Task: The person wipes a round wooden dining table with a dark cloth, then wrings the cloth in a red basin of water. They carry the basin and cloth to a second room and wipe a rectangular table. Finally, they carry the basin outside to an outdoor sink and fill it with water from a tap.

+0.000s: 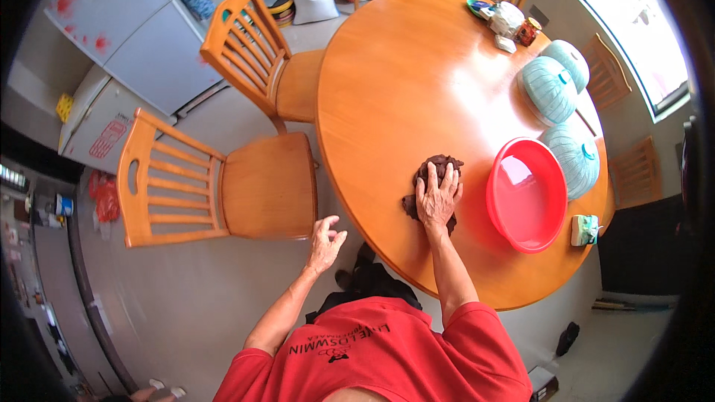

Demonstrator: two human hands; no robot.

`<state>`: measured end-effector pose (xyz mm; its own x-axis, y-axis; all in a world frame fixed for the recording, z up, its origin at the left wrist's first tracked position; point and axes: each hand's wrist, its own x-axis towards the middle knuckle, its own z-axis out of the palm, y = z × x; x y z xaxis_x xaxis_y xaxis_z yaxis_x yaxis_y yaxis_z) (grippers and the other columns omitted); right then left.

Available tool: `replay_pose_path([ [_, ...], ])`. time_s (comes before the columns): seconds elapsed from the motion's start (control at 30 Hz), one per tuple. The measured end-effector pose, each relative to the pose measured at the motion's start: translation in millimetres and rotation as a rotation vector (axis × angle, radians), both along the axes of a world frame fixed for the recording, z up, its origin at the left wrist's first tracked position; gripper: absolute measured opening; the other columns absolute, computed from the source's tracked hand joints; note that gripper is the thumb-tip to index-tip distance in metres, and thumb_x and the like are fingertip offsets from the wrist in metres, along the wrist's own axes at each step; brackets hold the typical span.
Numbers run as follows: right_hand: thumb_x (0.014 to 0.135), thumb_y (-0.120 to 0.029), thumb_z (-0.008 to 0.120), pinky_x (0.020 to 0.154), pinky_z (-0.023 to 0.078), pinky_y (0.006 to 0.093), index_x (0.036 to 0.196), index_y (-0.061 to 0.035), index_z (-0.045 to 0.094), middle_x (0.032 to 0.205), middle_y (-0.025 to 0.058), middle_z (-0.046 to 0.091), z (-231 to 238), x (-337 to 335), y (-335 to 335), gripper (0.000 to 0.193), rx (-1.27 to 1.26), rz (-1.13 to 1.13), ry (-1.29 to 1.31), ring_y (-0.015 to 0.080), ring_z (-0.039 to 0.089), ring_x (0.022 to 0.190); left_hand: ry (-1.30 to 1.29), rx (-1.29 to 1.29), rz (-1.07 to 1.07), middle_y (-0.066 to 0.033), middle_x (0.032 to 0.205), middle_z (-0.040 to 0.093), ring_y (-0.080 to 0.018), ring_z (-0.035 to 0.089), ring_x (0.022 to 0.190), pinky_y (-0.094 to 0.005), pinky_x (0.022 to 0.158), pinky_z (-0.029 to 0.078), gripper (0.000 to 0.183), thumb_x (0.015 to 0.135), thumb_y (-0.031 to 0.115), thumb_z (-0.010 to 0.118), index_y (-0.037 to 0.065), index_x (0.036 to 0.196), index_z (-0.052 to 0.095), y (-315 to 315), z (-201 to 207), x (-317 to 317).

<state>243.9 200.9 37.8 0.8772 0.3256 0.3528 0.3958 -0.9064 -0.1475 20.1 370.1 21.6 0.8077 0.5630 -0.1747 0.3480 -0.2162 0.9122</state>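
Note:
A crumpled dark brown cloth (445, 162) lies on the round wooden table (395, 89), near its front edge. Pressing down on it is my right hand (439, 197), fingers spread over the folds. My left hand (325, 246) hangs in the air beside the table edge, holding nothing, its fingers apart and a little bent. To the right of the cloth stands a red plastic basin (529, 201), which seems to hold some water with a bright reflection.
Teal mesh food covers (547, 89) sit along the table's right side. A tissue pack (585, 230) lies near the right edge; a jar (528, 31) and bags (506, 19) stand at the back. Wooden chairs (268, 182) flank the left, near a fridge (112, 123).

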Motion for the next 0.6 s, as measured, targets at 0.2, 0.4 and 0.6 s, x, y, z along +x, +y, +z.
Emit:
replay_pose_path([
  [0.2, 0.085, -0.041, 0.055, 0.105, 0.023, 0.0519, 0.128, -0.0236, 0.050, 0.142, 0.0192, 0.032, -7, 76, 11, 0.047, 0.016, -0.194, -0.049, 0.0352, 0.029, 0.131, -0.037, 0.261, 0.078, -0.0180, 0.126, 0.034, -0.0326, 0.038, 0.116, -0.0410, 0.100, 0.034, 0.059, 0.079, 0.008, 0.065, 0.005, 0.130, 0.035, 31, 8, 80],
  [0.4, 0.086, -0.043, 0.054, 0.105, 0.025, 0.0520, 0.128, -0.0231, 0.049, 0.140, 0.0208, 0.034, -15, 152, 17, 0.047, 0.021, -0.462, -0.082, 0.0365, 0.031, 0.130, -0.081, 0.335, 0.105, -0.0249, 0.137, 0.017, -0.0405, 0.026, 0.126, -0.0475, 0.105, 0.028, 0.076, 0.078, 0.009, 0.068, 0.007, 0.140, 0.024, 51, 6, 134],
  [0.6, 0.087, -0.043, 0.052, 0.106, 0.024, 0.0524, 0.130, -0.0209, 0.046, 0.139, 0.0228, 0.034, -21, 224, 16, 0.049, 0.027, -0.650, -0.075, 0.0378, 0.030, 0.131, 0.041, 0.730, -0.015, -0.0255, 0.141, 0.018, -0.0424, 0.023, 0.129, -0.0516, 0.105, 0.027, 0.075, 0.078, 0.019, 0.070, 0.009, 0.140, 0.029, 87, 17, 188],
])
